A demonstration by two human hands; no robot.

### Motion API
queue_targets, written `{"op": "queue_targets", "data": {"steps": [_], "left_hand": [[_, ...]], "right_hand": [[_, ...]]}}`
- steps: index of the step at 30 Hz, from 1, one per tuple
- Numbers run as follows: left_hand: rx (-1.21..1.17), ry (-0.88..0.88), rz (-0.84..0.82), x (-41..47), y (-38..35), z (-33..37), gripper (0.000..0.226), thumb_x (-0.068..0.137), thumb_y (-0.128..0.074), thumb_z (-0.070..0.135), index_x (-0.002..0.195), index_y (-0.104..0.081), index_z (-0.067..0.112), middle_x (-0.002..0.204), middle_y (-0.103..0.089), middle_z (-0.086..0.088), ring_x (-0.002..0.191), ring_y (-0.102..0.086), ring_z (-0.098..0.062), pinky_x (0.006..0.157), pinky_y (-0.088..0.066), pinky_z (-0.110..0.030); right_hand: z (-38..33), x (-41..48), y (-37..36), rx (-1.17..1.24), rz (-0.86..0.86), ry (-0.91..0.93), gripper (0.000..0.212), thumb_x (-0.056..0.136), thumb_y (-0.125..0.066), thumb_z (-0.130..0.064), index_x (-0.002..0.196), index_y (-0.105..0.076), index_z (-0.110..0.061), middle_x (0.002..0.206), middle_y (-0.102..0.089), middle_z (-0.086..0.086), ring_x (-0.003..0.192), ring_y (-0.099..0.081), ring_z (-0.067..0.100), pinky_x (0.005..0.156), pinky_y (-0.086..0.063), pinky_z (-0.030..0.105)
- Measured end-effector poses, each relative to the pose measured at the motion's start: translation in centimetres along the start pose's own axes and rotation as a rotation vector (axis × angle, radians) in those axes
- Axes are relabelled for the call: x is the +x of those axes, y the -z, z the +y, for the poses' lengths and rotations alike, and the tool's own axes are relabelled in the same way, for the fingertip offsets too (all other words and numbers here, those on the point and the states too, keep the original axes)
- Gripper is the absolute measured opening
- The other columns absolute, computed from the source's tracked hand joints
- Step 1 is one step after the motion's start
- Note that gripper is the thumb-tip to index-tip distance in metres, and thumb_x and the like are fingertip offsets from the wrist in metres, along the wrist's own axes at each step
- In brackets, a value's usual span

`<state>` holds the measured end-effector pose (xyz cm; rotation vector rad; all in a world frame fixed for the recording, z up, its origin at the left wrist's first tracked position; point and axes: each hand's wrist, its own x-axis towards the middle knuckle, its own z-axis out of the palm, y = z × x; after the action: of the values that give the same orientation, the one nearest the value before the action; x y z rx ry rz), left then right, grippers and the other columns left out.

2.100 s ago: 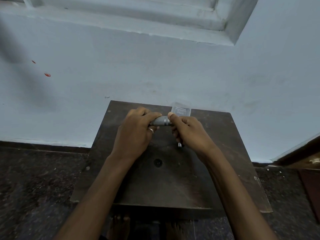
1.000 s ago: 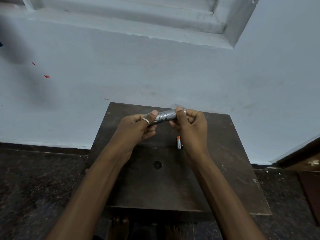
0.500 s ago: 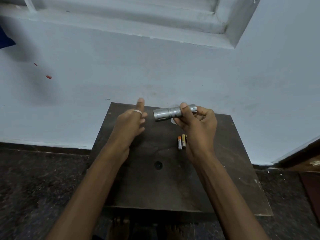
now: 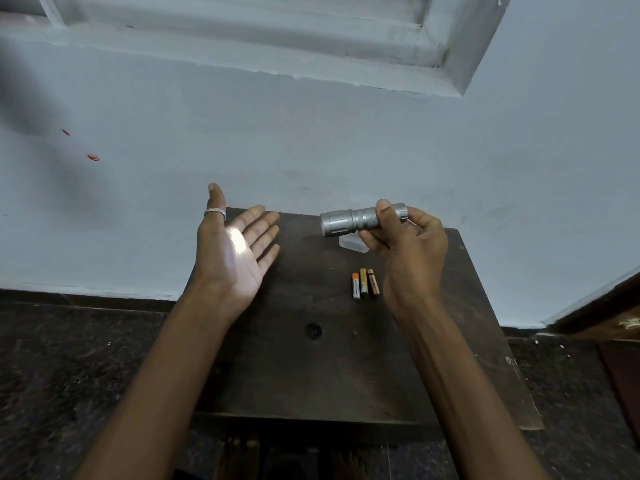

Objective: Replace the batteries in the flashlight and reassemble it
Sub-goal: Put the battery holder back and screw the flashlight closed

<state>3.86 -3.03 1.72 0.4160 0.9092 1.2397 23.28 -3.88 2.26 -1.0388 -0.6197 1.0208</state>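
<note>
A: Entry one, the flashlight (image 4: 348,222). Where is it sitting?

B: It is being held in the air above the far edge of the wooden table (image 4: 311,375). It is lying roughly level, with the wider head end pointing toward the left hand. The body is silver with a knurled band mid-barrel, and it is showing as one joined piece.

A: Grip?

B: The right hand (image 4: 408,251) is gripping the tail half, with the thumb on top and the fingers curling underneath. The tail end is mostly hiding behind them.

A: And the other hand?

B: The left hand (image 4: 232,251) is hovering well apart from the flashlight and holding nothing. Its palm is facing the flashlight, fingers straight, thumb pointing up. A bright patch of light (image 4: 239,241) is falling on the palm, and a ring (image 4: 215,213) is sitting on the thumb.

A: Tabletop?

B: Three small batteries (image 4: 364,284) are lying side by side, touching, just beside the right wrist: one orange-tipped, one yellow, one brown. A clear plastic case (image 4: 349,243) is lying beyond them, partly hiding under the flashlight. A round dark hole (image 4: 313,330) is showing near the table's middle.

A: Surroundings?

B: The table is standing against a pale blue wall (image 4: 346,133) bearing red marks (image 4: 92,157) at left. A dark speckled floor (image 4: 69,358) is running around it.
</note>
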Motion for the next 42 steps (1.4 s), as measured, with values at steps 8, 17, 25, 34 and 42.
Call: {"op": "queue_targets", "data": {"steps": [8,17,25,34,42], "left_hand": [[-0.012,-0.01,-0.071,-0.2,0.9,0.4,0.091,0.085,-0.035,0.081,0.144,-0.049,0.013,0.142,-0.058,-0.008,0.14,-0.045,-0.024,0.12,-0.026,-0.048],[0.004,-0.012,-0.133,-0.2,1.0,0.6,0.09,0.085,-0.034,0.081,0.142,-0.051,0.014,0.141,-0.06,-0.008,0.14,-0.044,-0.024,0.12,-0.025,-0.048],[0.034,-0.022,-0.115,-0.2,1.1,0.4,0.089,0.086,-0.031,0.081,0.142,-0.052,0.016,0.142,-0.059,-0.006,0.138,-0.046,-0.025,0.12,-0.026,-0.048],[0.036,-0.004,-0.106,-0.2,0.8,0.5,0.091,0.084,-0.034,0.082,0.141,-0.052,0.014,0.139,-0.061,-0.007,0.138,-0.046,-0.023,0.12,-0.026,-0.047],[0.049,-0.016,-0.115,-0.2,1.1,0.4,0.09,0.084,-0.034,0.083,0.14,-0.054,0.015,0.137,-0.063,-0.006,0.135,-0.05,-0.022,0.119,-0.028,-0.045]], "right_hand": [[-1.0,1.0,1.2,0.024,0.099,0.016,0.043,0.093,-0.071,-0.013,0.125,-0.048,0.003,0.092,-0.064,0.014,0.067,-0.07,0.015,0.064,-0.061,0.03],[-1.2,1.4,1.7,-0.082,0.102,0.116,0.029,0.093,-0.071,-0.015,0.111,-0.049,-0.009,0.102,-0.066,0.019,0.08,-0.073,0.017,0.072,-0.062,0.034],[-1.2,1.2,1.3,-0.073,0.127,0.183,0.035,0.091,-0.074,-0.013,0.114,-0.049,-0.003,0.123,-0.061,0.028,0.098,-0.074,0.029,0.075,-0.063,0.033],[-1.6,0.9,1.3,-0.031,0.027,0.119,0.021,0.095,-0.069,-0.014,0.106,-0.052,-0.01,0.09,-0.067,0.009,0.076,-0.073,0.016,0.072,-0.062,0.033],[-1.4,0.9,1.3,-0.072,-0.001,0.131,0.02,0.094,-0.069,-0.012,0.103,-0.052,-0.007,0.08,-0.067,0.007,0.071,-0.073,0.015,0.068,-0.061,0.031]]}}
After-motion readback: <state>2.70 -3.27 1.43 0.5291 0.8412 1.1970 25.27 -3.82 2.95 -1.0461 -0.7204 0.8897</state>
